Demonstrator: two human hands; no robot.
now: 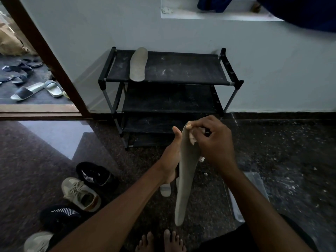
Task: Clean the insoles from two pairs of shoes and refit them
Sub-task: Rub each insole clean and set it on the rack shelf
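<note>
One light, floppy insole (185,179) droops from the left hand (170,160) gripping it; right fingers (203,124) bunch a cloth (192,140) against its top, so it likely needs support midway.

Dusty black shoe rack (183,70), one grey insole (138,64) on top.

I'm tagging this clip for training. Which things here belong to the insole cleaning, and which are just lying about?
In the job: grey insole held by the left hand; cloth pinched in the right hand; second insole on the shoe rack; beige shoes; black striped shoes.
Lying about: slippers beyond the doorway; blue fabric at top right.
</note>
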